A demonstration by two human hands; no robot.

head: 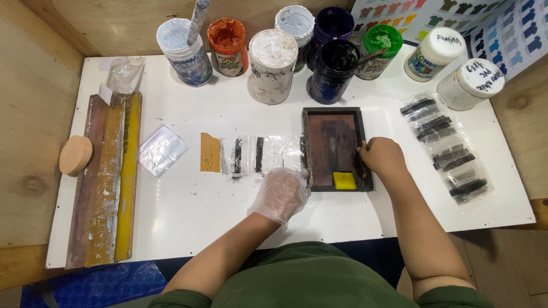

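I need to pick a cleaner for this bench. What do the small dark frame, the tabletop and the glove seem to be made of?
The small dark frame looks like dark-stained wood, matt, with a mesh panel inside, though ink hides much of it. The tabletop seems a glossy white laminate or plastic sheet, smooth and ink-smudged. The glove on the left hand looks like thin clear plastic: it wrinkles and the skin shows through.

The right hand (381,158) covers the right rim of the small dark frame (334,145); what its fingers pinch is too small to tell. The gloved left hand (281,194) hides the frame's lower left corner. The stick (197,20) in the white jar (184,51) is cut off by the top edge.
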